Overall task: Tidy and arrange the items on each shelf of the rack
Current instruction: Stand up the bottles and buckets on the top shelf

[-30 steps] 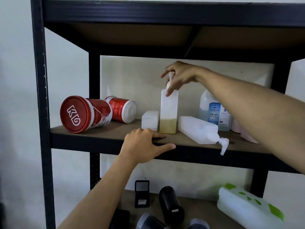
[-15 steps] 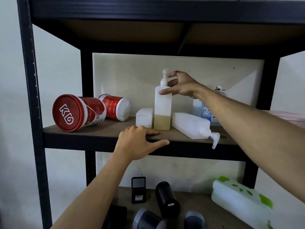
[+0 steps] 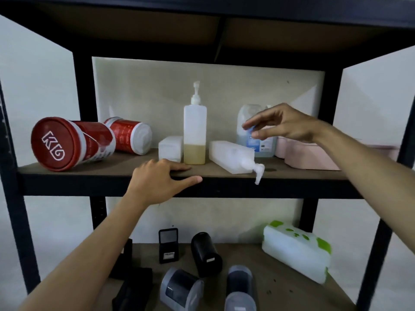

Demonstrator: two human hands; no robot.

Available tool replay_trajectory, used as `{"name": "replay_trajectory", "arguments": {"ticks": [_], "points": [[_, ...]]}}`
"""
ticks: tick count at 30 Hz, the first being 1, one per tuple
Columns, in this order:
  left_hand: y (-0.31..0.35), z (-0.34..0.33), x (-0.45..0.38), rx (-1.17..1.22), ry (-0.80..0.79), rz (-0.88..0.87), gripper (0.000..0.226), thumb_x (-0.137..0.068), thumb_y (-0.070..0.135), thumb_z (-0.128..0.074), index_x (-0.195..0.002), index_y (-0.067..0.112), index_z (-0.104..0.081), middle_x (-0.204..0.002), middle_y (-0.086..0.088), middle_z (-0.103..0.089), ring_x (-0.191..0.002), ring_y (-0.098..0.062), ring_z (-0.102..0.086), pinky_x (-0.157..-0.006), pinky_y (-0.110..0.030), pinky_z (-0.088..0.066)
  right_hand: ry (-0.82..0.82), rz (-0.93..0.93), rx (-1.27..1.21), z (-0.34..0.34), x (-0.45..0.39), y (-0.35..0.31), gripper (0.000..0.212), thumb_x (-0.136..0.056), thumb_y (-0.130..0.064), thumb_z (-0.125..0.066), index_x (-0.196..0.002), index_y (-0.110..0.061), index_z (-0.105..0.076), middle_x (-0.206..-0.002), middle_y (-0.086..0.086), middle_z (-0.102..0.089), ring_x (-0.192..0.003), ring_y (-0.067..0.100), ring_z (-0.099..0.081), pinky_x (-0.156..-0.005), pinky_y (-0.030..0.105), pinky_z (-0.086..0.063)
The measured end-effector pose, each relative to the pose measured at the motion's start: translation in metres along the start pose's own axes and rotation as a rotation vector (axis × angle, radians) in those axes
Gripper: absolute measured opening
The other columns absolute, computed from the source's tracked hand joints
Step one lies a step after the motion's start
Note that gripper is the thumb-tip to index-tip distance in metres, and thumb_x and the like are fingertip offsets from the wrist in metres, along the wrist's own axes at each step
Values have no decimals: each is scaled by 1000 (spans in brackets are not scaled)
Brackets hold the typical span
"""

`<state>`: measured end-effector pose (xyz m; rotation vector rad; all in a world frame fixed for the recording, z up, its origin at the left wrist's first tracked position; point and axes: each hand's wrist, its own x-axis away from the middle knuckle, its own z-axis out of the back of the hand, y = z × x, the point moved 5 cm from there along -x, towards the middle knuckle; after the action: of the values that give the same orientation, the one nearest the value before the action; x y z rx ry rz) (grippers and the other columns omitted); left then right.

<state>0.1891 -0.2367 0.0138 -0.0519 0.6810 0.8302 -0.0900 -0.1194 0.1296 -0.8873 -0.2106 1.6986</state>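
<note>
An upright pump bottle (image 3: 195, 133) with yellowish liquid at its bottom stands mid-shelf on the wooden shelf (image 3: 125, 168). To its right a second white pump bottle (image 3: 233, 157) lies on its side, its nozzle hanging over the front edge. My right hand (image 3: 283, 124) hovers with loose fingers above the lying bottle and holds nothing. My left hand (image 3: 157, 180) rests on the shelf's front edge. Two red canisters (image 3: 74, 143) lie tipped at the left. A small white box (image 3: 170, 148) stands beside the upright bottle.
Behind my right hand stands a clear jug with a blue label (image 3: 258, 142), and pink containers (image 3: 310, 158) sit at the far right. The lower shelf holds several black and grey cylinders (image 3: 206, 254), a small black box (image 3: 168, 245) and a white-green pack (image 3: 296, 250).
My right hand has let go of the upright pump bottle and moved right and down toward the lying bottle. The left hand stays on the shelf edge.
</note>
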Motion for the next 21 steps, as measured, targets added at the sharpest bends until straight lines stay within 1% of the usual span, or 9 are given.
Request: {"name": "replay_trajectory", "arguments": {"ticks": [2,4,7,10,12,15,19,21], "points": [[0,0,-1,2,-2,1,76,-67,96,-42,-123,51,-66,-122,14,-69,-112,-16,-63,-81,-34,-46,-19,45,-40,-2,23,0,36,-77,-15,-81,-113,-11,-77,-103,12,-76,-90,27,-68,-84,37,-57],[0,-1,-1,4,0,8,78,-64,97,-41,-122,51,-66,-123,14,-69,-113,-17,-63,-83,-35,-48,-73,44,-111,-9,42,3,36,-79,-12,-81,-115,-10,-77,-93,16,-73,-78,32,-63,-72,36,-55],[0,-1,-1,24,0,11,78,-63,96,-42,-120,51,-68,-123,14,-69,-114,-17,-63,-84,-36,-50,-131,6,-148,-27,61,14,39,-82,-13,-79,-120,-13,-76,-91,18,-74,-72,30,-66,-62,31,-52],[1,-2,2,36,15,6,71,-66,93,-46,-119,51,-68,-123,13,-69,-114,-17,-62,-81,-34,-49,-142,11,-150,-46,69,24,40,-84,-21,-76,-124,-18,-73,-92,9,-79,-69,30,-73,-54,27,-48],[2,-3,4,38,35,-1,69,-67,93,-46,-118,52,-68,-121,13,-70,-112,-17,-63,-82,-35,-50,-104,24,-182,-51,70,26,39,-86,-22,-75,-125,-18,-72,-91,6,-79,-69,32,-74,-51,27,-48],[3,-3,5,37,60,-3,68,-68,93,-47,-117,53,-68,-119,14,-71,-110,-18,-64,-81,-35,-51,-88,34,-215,-58,68,24,36,-88,-23,-73,-124,-16,-72,-95,11,-79,-69,32,-75,-50,28,-48],[0,-6,5,58,63,2,70,-67,96,-46,-118,54,-67,-121,16,-70,-111,-16,-64,-85,-36,-54,-48,66,-239,-64,63,20,19,-95,-18,-69,-111,-10,-75,-90,15,-78,-66,29,-75,-47,27,-46],[-2,-7,5,68,57,3,76,-64,100,-42,-118,53,-68,-118,16,-71,-108,-15,-65,-85,-36,-56,-10,59,-270,-62,58,18,17,-94,-19,-70,-107,-9,-75,-86,16,-77,-67,28,-75,-48,26,-47]]}}
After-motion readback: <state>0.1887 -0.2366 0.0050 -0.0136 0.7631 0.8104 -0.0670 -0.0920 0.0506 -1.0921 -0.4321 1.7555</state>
